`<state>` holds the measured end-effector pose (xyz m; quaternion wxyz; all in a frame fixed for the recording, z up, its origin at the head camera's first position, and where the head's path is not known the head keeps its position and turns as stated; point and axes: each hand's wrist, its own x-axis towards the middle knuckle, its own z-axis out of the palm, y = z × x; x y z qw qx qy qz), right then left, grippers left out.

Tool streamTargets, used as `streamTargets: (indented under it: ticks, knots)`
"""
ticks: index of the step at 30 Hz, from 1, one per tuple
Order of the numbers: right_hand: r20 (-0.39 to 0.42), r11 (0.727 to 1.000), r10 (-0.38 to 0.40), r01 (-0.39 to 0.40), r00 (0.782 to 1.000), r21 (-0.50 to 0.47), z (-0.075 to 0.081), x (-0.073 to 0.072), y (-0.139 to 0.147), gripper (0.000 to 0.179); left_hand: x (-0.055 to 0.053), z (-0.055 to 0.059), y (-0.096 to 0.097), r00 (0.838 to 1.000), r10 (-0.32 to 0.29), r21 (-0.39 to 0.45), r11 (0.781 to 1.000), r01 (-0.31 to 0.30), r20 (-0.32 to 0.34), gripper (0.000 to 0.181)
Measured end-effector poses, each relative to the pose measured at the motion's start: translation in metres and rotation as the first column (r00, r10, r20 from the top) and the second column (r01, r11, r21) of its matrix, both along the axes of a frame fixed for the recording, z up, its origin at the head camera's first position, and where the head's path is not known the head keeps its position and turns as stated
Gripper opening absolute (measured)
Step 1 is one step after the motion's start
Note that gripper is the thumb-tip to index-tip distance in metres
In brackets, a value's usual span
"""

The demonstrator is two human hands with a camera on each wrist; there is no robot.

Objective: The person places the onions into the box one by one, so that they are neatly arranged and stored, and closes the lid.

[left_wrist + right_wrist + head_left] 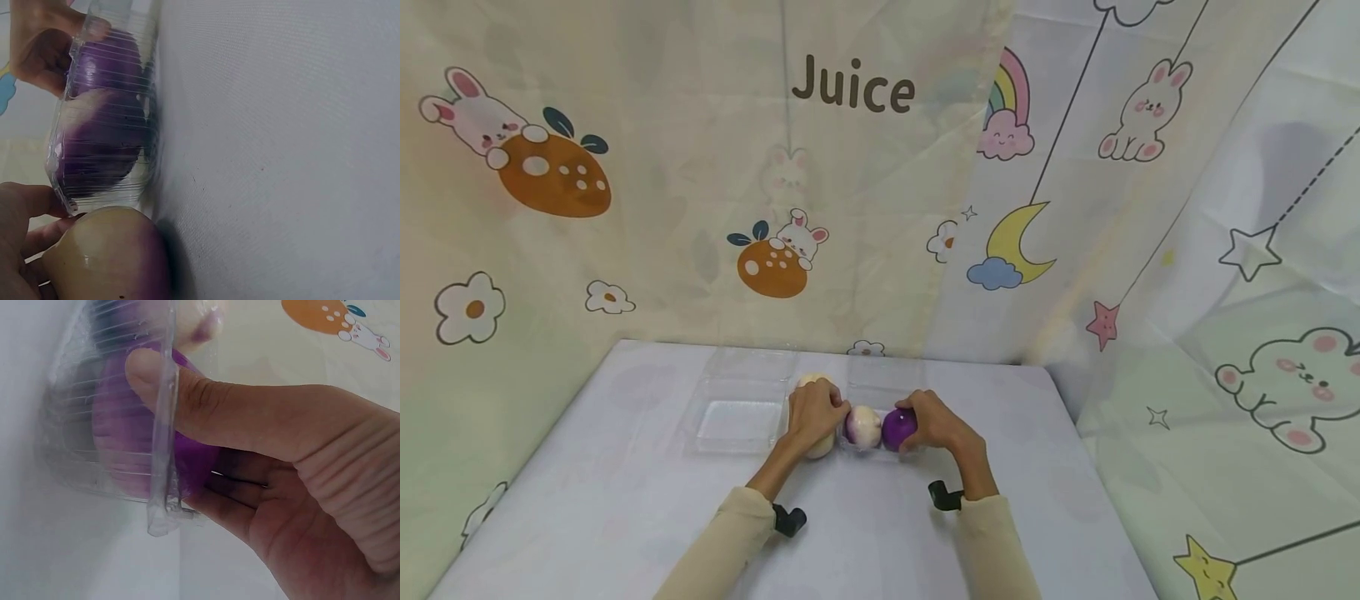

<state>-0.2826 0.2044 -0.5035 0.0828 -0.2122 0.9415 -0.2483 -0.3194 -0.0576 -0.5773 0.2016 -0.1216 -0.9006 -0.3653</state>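
Note:
A clear plastic clamshell container (880,457) holds a cream-and-purple turnip (867,429) and a glossy purple round vegetable (898,430), side by side. My left hand (814,412) pinches the container's left rim with thumb and fingertips. At the right end, my right hand (934,421) grips the container, its thumb (147,372) pressed on the ribbed outer wall and its other fingers on the far side by the purple vegetable. Another cream-and-purple turnip (112,256) sits just left of the container, under my left hand and partly hidden by it.
A second clear clamshell container (741,425) lies with its lid raised on the left of the white table (880,533). A pale round vegetable (812,379) shows behind my left hand. Printed cloth (685,167) hangs around the table's back and sides.

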Motion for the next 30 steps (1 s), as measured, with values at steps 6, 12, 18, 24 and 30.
streamTargets:
  ticks: [6, 12, 18, 24, 30]
  knots:
    - [0.016, 1.0, 0.008, -0.007, 1.0, -0.027, 0.003, -0.003, 0.001, 0.076, 0.008, 0.021, 0.003, 0.997, 0.01, -0.033, 0.999, -0.007, 0.081, 0.028]
    - [0.043, 0.999, 0.0, 0.002, 0.999, -0.044, 0.001, -0.001, 0.003, 0.076, 0.013, 0.018, 0.003, 0.996, 0.014, -0.025, 1.0, -0.012, 0.082, 0.032]
    - [0.037, 0.998, -0.006, 0.009, 0.999, -0.063, 0.004, -0.003, 0.008, 0.079, 0.015, 0.024, 0.005, 0.996, 0.02, -0.022, 1.0, -0.018, 0.087, 0.031]
    - [0.025, 0.992, 0.004, 0.0, 1.0, -0.125, 0.009, -0.008, 0.014, 0.08, 0.009, 0.012, 0.004, 0.999, 0.005, -0.013, 1.0, -0.005, 0.042, 0.028]
    - [-0.016, 0.976, 0.034, -0.036, 0.999, -0.214, 0.011, -0.016, 0.021, 0.072, 0.002, 0.0, 0.001, 1.0, 0.002, 0.001, 1.0, -0.002, 0.025, 0.025]
